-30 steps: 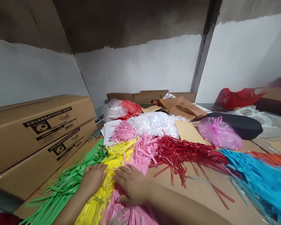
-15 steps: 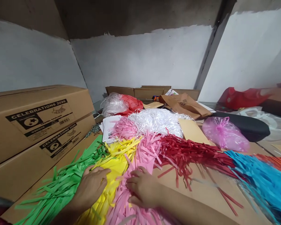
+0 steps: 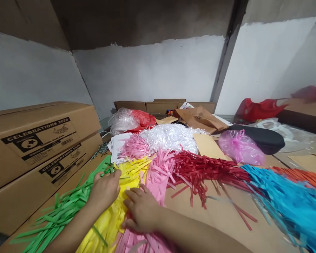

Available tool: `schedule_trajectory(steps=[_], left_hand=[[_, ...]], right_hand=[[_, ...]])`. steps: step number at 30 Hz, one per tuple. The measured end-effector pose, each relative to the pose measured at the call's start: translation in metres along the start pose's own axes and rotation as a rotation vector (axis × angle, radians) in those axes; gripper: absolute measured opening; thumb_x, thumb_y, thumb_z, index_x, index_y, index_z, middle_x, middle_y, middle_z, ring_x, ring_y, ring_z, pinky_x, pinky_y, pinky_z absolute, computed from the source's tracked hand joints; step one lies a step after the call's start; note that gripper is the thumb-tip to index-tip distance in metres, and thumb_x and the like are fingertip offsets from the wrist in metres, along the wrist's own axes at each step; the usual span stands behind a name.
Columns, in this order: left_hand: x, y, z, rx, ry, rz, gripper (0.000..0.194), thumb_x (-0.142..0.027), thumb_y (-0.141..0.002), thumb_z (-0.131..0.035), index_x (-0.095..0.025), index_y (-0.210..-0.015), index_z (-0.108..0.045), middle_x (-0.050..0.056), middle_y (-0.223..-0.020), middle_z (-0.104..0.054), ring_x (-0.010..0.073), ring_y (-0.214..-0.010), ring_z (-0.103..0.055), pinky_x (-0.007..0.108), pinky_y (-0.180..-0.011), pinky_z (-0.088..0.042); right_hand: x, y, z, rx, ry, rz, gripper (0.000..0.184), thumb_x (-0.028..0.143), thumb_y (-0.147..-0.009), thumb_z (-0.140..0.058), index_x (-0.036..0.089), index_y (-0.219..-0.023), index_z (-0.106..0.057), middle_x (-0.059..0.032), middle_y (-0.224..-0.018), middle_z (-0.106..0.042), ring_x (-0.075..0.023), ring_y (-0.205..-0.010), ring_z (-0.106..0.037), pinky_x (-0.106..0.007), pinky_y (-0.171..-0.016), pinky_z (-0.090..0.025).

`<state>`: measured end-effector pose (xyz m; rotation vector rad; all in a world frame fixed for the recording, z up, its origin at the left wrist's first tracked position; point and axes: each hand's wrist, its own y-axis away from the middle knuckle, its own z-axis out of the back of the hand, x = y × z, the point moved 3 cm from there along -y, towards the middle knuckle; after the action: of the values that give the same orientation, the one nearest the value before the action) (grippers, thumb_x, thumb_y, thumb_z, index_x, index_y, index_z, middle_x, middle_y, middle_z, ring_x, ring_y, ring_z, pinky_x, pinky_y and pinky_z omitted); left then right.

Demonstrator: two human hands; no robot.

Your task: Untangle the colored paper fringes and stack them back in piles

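Observation:
My left hand [image 3: 105, 188] is curled closed at the upper end of a green fringed paper tassel [image 3: 65, 214], beside the yellow one; green strips stick out just above its knuckles. My right hand [image 3: 142, 209] rests with fingers apart over the border between the yellow fringed tassel [image 3: 102, 225] and the pink fringed tassel [image 3: 156, 186]. Its fingertips touch the yellow strips. Dark red fringed strips [image 3: 208, 165] lie to the right of the pink ones. What sits inside the left fist is mostly hidden.
Two stacked cartons [image 3: 47, 140] stand at the left. Behind the tassels lie white shredded strips [image 3: 171, 135], a pink plastic bag [image 3: 241, 147], a black case [image 3: 263, 138] and a brown paper bag [image 3: 200, 119]. Blue fringe [image 3: 287, 196] and orange fringe [image 3: 302, 177] lie at the right.
My left hand has moved up toward the top of the green tassel and curled closed. The right hand has slid left from the pink strips onto the yellow edge. The view has shifted slightly.

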<state>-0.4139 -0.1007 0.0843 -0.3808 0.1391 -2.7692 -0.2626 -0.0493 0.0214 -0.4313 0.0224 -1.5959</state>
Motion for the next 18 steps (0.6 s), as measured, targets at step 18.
schedule_trajectory(steps=[18], left_hand=[[-0.06, -0.049, 0.078, -0.181, -0.033, 0.006, 0.062, -0.048, -0.085, -0.064, -0.013, -0.137, -0.058, 0.023, -0.127, -0.071, 0.0407, -0.115, -0.065, 0.057, -0.099, -0.041]], right_hand=[[-0.003, 0.078, 0.072, -0.226, -0.29, -0.28, 0.015, 0.031, -0.093, -0.065, 0.02, -0.098, -0.074, -0.0044, -0.098, -0.077, -0.0215, -0.091, -0.068, -0.032, -0.087, -0.045]])
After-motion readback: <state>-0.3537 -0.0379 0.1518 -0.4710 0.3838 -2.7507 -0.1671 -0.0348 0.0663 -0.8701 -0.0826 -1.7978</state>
